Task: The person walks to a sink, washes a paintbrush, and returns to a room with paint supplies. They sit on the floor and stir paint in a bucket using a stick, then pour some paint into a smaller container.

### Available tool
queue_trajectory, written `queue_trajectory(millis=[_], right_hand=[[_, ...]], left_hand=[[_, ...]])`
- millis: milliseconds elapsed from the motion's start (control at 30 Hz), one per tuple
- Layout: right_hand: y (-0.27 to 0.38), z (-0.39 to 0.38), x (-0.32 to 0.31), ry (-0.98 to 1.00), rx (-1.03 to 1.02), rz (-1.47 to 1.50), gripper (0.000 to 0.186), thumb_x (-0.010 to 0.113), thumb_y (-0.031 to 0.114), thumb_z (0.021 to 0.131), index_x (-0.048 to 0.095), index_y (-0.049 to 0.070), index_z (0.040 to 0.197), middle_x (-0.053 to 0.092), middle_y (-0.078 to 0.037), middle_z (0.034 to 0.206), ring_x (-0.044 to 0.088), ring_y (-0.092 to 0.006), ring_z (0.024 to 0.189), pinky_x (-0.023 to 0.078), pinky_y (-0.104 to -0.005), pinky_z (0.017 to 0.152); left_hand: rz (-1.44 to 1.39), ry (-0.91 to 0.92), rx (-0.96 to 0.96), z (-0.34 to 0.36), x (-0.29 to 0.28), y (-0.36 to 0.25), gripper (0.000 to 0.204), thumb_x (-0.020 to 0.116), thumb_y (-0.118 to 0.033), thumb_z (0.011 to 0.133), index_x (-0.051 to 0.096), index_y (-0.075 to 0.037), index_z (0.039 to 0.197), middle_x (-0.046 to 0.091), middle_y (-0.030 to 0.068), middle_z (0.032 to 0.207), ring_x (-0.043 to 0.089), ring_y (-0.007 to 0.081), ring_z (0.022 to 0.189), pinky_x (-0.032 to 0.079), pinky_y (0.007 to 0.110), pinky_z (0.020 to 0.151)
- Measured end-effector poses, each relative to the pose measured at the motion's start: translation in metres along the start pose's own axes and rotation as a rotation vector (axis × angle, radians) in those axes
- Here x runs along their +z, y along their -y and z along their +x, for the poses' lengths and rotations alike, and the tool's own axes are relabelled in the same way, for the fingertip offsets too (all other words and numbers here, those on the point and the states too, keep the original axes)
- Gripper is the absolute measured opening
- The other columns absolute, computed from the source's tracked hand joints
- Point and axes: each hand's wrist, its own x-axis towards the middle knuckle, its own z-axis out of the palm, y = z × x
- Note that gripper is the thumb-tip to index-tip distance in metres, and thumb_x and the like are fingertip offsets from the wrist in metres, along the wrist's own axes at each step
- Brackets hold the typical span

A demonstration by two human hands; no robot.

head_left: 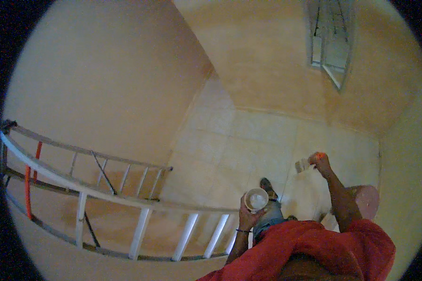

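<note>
Paint brush (306, 164), small and pale-bristled with an orange handle end, was gripped in the right hand (321, 163), whose fingers were clenched around the handle; the bristles pointed left and seemed to touch a whitish patch (305, 194) on the tan wall, though the picture was too soft there to be sure of contact. The right arm stretched up and away from the body, the red sleeve (361, 243) bunched at the shoulder.

The left hand (248, 213) was lower and nearer the body, its fingers wrapped under and around a small round white cup (256, 199) that was held upright, mouth up, with something pale inside. A dark band sat on that wrist.

Far below, between the two hands, one foot in a dark shoe (267, 186) showed over a pale tiled floor (229, 145). A white ladder (140, 206) lay slanted across the lower left, its rungs running toward the left hand, with an orange-red strip near its far end. A pinkish rounded object (368, 199) sat just right of the right forearm. A window (330, 42) with a pale frame was set in the wall at upper right.
</note>
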Motion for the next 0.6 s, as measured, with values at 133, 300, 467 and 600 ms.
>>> queue_trajectory(millis=[133,300,467,600], right_hand=[[-0.105,0.003,-0.008,0.053,-0.026,-1.269,0.016,0.068,0.023,0.077,0.07,0.01,0.086,0.071,-0.013,0.082,0.07,-0.0302,0.077,0.054,-0.0446,0.066],[-0.208,-0.005,-0.057,0.176,0.356,-1.157,0.019,0.066,0.027,0.083,0.069,0.009,0.076,0.068,-0.019,0.079,0.068,-0.0403,0.079,0.053,-0.0528,0.071],[-0.124,0.103,0.05,0.426,0.334,-1.256,0.03,0.063,0.028,0.077,0.073,0.009,0.098,0.071,-0.02,0.095,0.067,-0.0405,0.091,0.054,-0.0529,0.079],[-0.05,0.243,0.169,0.388,0.139,-1.267,0.025,0.064,0.034,0.077,0.072,0.014,0.089,0.07,-0.018,0.081,0.068,-0.0389,0.076,0.055,-0.0504,0.07]], left_hand=[[0.037,-0.069,0.019,0.121,-0.03,0.0,0.095,0.099,-0.023,0.059,0.048,-0.005,0.137,0.061,0.0132,0.133,0.058,0.0289,0.124,0.048,0.041,0.106],[0.099,-0.111,0.053,0.297,-0.091,-0.014,0.095,0.099,-0.024,0.058,0.048,-0.005,0.136,0.061,0.0134,0.133,0.059,0.0291,0.124,0.049,0.041,0.106],[0.075,-0.066,0.082,0.403,-0.179,-0.03,0.095,0.099,-0.024,0.059,0.047,-0.007,0.136,0.065,0.0129,0.126,0.062,0.0311,0.119,0.051,0.042,0.104],[-0.009,-0.027,0.109,0.479,-0.216,-0.026,0.095,0.098,-0.017,0.06,0.046,-0.007,0.139,0.064,0.0117,0.129,0.06,0.0284,0.124,0.049,0.041,0.107]])
